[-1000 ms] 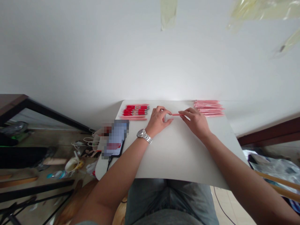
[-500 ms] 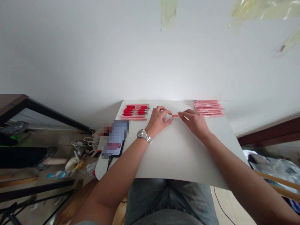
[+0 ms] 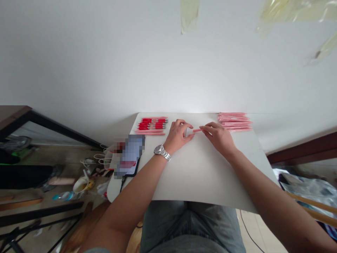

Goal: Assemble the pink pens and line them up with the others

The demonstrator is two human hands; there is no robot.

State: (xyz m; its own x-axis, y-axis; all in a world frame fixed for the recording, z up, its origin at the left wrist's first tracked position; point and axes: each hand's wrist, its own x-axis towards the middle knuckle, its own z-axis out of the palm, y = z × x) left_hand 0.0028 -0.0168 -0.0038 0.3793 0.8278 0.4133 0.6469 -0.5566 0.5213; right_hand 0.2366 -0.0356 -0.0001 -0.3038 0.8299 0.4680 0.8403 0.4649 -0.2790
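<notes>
My left hand, with a metal watch on its wrist, curls its thumb and fingers around a small whitish block. The kind of block is unclear, as the hand partly covers it. From the right, my right hand pinches a thin pink pencil-like stick between thumb and fingertips. Its left end points at the block, near my left fingertips; whether they touch I cannot tell. Beyond my left wrist lie several red pens and a few pink sticks in a row.
A bundle of pink sticks lies at the back right of the white table. A phone with a cable rests along the left edge. The wall rises directly behind. Clutter and a cup stand on the floor at left.
The pink stick's left end has dipped slightly, so it tilts a little more. Both hands otherwise stay in nearly the same place.
</notes>
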